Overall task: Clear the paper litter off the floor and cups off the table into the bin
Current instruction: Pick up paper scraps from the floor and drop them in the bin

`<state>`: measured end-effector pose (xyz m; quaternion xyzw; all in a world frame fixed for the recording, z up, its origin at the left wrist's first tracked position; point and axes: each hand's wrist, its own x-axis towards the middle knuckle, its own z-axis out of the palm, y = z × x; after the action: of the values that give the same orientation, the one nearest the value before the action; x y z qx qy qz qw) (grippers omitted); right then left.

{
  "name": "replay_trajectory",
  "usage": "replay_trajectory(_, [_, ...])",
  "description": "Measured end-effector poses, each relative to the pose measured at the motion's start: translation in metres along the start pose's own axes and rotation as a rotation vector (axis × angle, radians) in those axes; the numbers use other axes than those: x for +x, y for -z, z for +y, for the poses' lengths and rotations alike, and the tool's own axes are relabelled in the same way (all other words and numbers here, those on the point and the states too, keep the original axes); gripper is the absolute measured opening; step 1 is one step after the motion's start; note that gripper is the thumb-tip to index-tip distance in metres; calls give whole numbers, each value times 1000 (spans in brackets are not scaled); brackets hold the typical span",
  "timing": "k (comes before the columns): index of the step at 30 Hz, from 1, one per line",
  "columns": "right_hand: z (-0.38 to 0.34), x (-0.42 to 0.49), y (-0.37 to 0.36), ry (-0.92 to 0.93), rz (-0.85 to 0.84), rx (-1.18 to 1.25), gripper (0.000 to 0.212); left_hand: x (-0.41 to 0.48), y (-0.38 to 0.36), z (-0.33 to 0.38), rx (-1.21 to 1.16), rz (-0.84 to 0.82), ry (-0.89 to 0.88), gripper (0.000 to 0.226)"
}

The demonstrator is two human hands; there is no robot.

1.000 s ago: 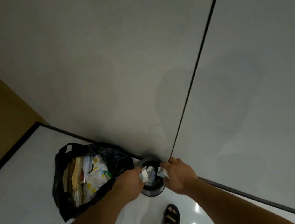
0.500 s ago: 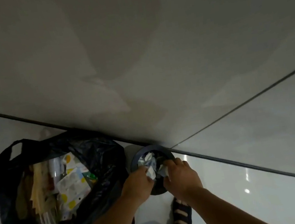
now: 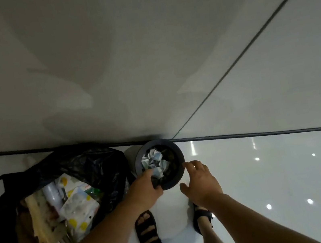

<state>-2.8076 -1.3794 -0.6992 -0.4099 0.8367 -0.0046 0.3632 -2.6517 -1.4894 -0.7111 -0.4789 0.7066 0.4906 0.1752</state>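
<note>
Paper litter (image 3: 154, 158) crowds the bin (image 3: 174, 183), left hand (image 3: 145, 187) at its 7 o'clock, grip unclear, right hand (image 3: 200, 180) splayed empty at 4 o'clock; a hard shove could tip it.

We see a bin (image 3: 179, 155) with a black rim and a grey side, holding crumpled paper (image 3: 153, 160) in white and pale blue-grey. The black plastic bag (image 3: 94, 164) shows white packaging (image 3: 77, 207) dotted with yellow, a green scrap (image 3: 95, 190) and tan cardboard (image 3: 40, 226). The floor (image 3: 281, 175) is glossy white with small bright reflections. The wall (image 3: 102, 56) is plain pale grey, crossed by a thin dark seam (image 3: 249, 45). The sandals (image 3: 148, 238) are black.
</note>
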Motion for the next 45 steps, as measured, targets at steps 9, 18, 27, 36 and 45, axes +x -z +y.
replay_trajectory(9, [57, -120, 78, -208, 151, 151, 68, -68, 2, 167, 378, -74, -217, 67])
replay_trajectory(18, [221, -295, 152, -490, 366, 354, 69, -175, -126, 350, 711, -259, -469, 71])
replay_trajectory(27, [382, -459, 181, -761, 508, 478, 69, -273, -300, 503, 886, -370, -754, 68])
replay_trajectory(36, [487, -521, 186, -949, 485, 555, 69, -283, -401, 603, 1000, -488, -893, 67])
replay_trajectory(45, [597, -543, 225, -1129, 494, 626, 68, -254, -500, 726, 1068, -622, -991, 68])
